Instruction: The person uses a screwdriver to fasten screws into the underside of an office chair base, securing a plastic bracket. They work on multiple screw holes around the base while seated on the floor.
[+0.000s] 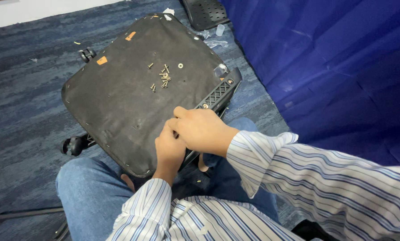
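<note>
While both hands, left hand (pixel 169 149) and right hand (pixel 200 130), curl closed over its edge, the upturned seat base (pixel 119 96) shows matte black fabric strewn with small metal screws (pixel 163 76).

Head camera, looking steeply down, close over lap

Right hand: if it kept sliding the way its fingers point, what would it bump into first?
The right hand points leftward, its fingers already against the left hand at the edge of the black seat underside. It would meet that hand first; depth is hard to judge.
</note>
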